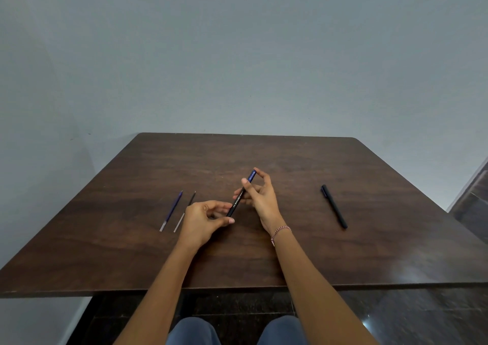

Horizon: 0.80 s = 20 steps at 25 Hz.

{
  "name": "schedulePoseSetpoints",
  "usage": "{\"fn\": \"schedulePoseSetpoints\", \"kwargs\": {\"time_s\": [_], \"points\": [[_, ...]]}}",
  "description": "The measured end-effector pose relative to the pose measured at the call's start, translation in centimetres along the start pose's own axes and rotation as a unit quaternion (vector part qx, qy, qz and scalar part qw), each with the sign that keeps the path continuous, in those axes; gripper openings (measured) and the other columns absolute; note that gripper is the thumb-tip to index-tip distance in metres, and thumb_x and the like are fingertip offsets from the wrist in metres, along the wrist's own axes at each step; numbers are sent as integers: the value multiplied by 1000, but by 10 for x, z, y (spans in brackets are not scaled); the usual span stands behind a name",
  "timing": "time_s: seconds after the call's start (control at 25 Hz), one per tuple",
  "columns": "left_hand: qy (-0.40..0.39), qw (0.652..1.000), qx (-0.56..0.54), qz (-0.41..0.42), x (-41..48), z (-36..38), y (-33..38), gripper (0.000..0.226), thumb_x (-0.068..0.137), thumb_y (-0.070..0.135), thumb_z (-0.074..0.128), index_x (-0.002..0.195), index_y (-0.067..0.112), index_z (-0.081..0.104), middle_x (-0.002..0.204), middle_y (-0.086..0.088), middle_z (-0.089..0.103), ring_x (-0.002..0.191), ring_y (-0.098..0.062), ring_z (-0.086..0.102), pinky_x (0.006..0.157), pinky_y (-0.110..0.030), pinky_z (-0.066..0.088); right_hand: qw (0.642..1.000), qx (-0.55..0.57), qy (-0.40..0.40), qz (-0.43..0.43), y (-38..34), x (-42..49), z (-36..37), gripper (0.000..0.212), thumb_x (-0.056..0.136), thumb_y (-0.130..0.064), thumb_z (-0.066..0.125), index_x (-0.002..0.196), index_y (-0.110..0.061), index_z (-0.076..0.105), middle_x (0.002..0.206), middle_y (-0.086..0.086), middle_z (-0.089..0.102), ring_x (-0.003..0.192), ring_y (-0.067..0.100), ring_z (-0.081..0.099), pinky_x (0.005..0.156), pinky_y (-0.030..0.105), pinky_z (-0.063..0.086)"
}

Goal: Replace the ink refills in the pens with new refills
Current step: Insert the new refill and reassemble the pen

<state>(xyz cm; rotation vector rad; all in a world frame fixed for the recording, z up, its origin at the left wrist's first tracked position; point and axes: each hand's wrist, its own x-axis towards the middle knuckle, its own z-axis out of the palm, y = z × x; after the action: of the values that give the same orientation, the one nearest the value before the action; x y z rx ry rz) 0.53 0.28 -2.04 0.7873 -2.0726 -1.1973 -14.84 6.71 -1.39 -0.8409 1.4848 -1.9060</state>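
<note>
Held slantwise above tabletop [290,260] centre, pen [240,194]: upper part pinched by right hand [260,196], lower end pinched by left hand [202,222]. Just left of it, blue refill [171,211] and black refill [190,201]; second pen [334,206] well right.

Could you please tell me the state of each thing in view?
Held pen: lifted off the table, tilted, both hands on it.
Black pen: lying untouched on the table.
Blue refill: lying loose on the table.
Black refill: lying loose beside the blue refill.
Left hand: pinches the held pen's lower end.
Right hand: grips its upper end.
</note>
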Motion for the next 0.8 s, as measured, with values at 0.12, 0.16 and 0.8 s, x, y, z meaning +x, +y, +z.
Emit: {"fn": "schedulePoseSetpoints", "kwargs": {"time_s": [0.12, 0.16, 0.8], "points": [[-3, 1000, 10, 1, 2, 2, 0, 37, 63, 8, 85, 94, 24, 73, 78, 9, 72, 68, -5, 69, 68, -13, 53, 1000, -11, 19, 7, 2, 1, 1, 42, 96, -33, 55, 133, -22, 41, 82, 13, 73, 74, 23, 72, 74, 34, 58], [-5, 1000, 13, 1, 2, 2, 0, 37, 63, 8, 85, 95, 24, 73, 77, 9, 72, 69, -5, 69, 69, -14, 53, 1000, -9, 22, 7, 2, 1, 1, 40, 97, -35, 52, 133, -21, 42, 83, 15, 72, 72, 22, 72, 70, 33, 58], [-15, 999, 40, -10, 0, 3, 4, 42, 61, 9, 86, 99, 23, 72, 81, 12, 69, 74, 5, 64, 71, -9, 51, 999, -18, 40, 15, 4, 2, 3, 31, 99, -36, 46, 128, -24, 43, 76, 11, 73, 69, 22, 73, 64, 27, 58]]}}
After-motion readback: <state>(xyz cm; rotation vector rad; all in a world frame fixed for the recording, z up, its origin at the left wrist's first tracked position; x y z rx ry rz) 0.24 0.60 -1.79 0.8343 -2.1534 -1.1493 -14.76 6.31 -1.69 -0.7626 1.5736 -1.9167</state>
